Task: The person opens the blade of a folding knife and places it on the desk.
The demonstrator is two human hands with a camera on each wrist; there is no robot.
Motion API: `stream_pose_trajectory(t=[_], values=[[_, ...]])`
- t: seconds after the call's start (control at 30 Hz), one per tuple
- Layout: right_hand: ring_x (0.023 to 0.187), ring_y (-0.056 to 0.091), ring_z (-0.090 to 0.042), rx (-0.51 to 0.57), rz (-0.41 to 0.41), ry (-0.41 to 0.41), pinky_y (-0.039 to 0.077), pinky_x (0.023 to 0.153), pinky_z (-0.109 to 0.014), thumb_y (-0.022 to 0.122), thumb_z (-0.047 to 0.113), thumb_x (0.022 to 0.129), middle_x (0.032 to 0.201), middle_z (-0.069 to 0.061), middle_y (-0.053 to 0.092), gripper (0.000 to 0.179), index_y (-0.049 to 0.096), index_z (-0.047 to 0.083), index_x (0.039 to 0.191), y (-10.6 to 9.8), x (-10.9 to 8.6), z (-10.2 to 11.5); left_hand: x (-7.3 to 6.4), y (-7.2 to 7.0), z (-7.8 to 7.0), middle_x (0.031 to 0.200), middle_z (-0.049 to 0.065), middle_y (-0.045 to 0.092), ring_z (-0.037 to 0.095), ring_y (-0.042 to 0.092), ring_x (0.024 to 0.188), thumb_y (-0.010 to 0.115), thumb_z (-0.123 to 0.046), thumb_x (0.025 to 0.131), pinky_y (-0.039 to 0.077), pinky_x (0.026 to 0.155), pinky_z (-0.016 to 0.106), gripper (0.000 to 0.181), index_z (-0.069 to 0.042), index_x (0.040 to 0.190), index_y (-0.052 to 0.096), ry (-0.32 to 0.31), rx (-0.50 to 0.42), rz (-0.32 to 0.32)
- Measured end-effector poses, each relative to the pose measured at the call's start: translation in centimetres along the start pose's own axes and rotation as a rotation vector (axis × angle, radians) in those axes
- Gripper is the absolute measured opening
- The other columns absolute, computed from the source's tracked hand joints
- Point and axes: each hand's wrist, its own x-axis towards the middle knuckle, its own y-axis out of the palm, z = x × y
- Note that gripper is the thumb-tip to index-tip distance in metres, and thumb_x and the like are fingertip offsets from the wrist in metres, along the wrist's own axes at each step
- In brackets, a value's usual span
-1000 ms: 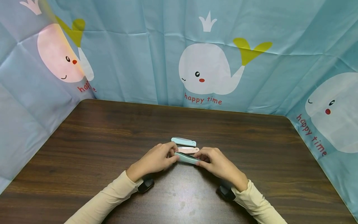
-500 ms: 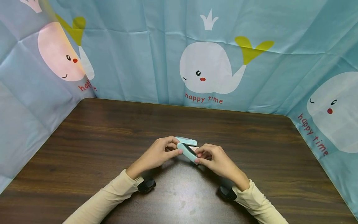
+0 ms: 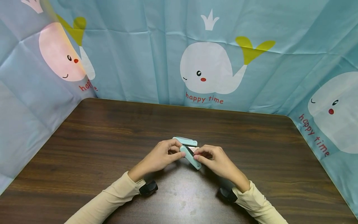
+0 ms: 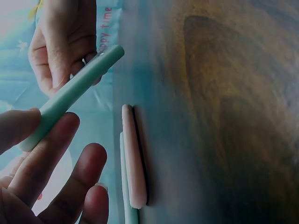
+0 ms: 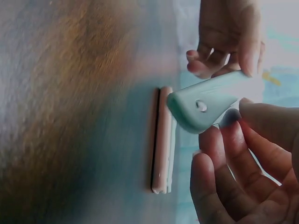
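Left hand (image 3: 161, 156): angled in from near left, thumb and index finger pinching the far-left end of a mint-green folding knife (image 3: 191, 159); other fingers apart, bent. Right hand (image 3: 216, 160): angled in from near right, thumb and fingertip pinching at the dark strip along the knife's right side. Knife raised above the table (image 3: 112, 133), slanted from far left to near right, holed end toward near right. Cream sleeves (image 3: 112, 193) to both wrists, black device (image 3: 148, 188) under the left one.

Just beyond, on the table: pink folding knife (image 4: 134, 158), partly hidden; beyond it, light-blue folding knife (image 3: 188, 142). Table dark, wood-grained, with glare near centre. Far side, left and right: blue curtain (image 3: 126, 62), creased, printed with whales (image 3: 205, 68) and red "happy time".
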Motion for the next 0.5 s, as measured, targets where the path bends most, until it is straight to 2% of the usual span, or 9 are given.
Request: stream_pose_trajectory(t=[0.2,0.5], values=[[0.083,0.065,-0.001,0.035,-0.016,-0.004,0.056,0.074,-0.024,0.071,0.015,0.092,0.099,-0.001,0.074,0.012,0.075,0.01,0.103,0.2,-0.1,0.5,-0.1,0.6,-0.2,0.09,0.005,0.077,0.002,0.056,0.072,0.069,-0.023,0.094,0.043,0.07,0.02,0.017,-0.008,0.101,0.065,0.015,0.016,0.022],[0.075,0.062,0.001,0.028,-0.026,0.008,0.054,0.067,-0.022,0.072,0.013,0.09,0.093,-0.002,0.075,0.009,0.075,0.01,0.098,0.6,-0.2,1.0,-0.2,1.2,-0.3,0.083,0.002,0.076,0.0,0.056,0.069,0.067,-0.025,0.095,0.043,0.069,0.02,0.015,-0.011,0.096,0.062,0.025,0.036,0.041]])
